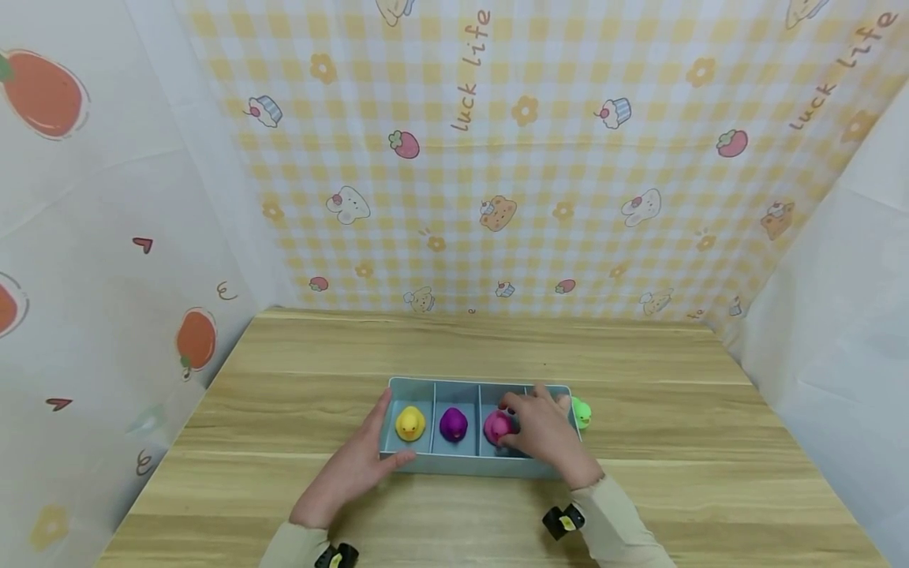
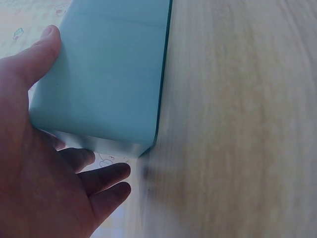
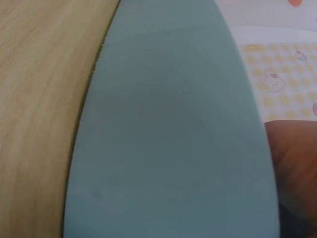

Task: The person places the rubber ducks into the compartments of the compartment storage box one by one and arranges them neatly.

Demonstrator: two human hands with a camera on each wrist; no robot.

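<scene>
A long light-blue divided box (image 1: 458, 465) sits on the table. A yellow rubber duck (image 1: 409, 424) is in its leftmost compartment, and a purple rubber duck (image 1: 453, 425) in the one beside it. My right hand (image 1: 545, 426) reaches over the right part of the box, thumb and forefinger around a pink rubber duck (image 1: 497, 427) in the third compartment. Most of the rightmost compartment is hidden by that hand. At the box's left end, my left hand (image 1: 362, 461) rests against the corner, thumb along the front wall and fingers fairly straight.
A green rubber duck (image 1: 582, 412) is just right of the box, partly hidden by its end. The wooden table (image 1: 454, 521) runs back to a checked cloth (image 1: 454, 237), with white cloth (image 1: 838, 339) at the sides.
</scene>
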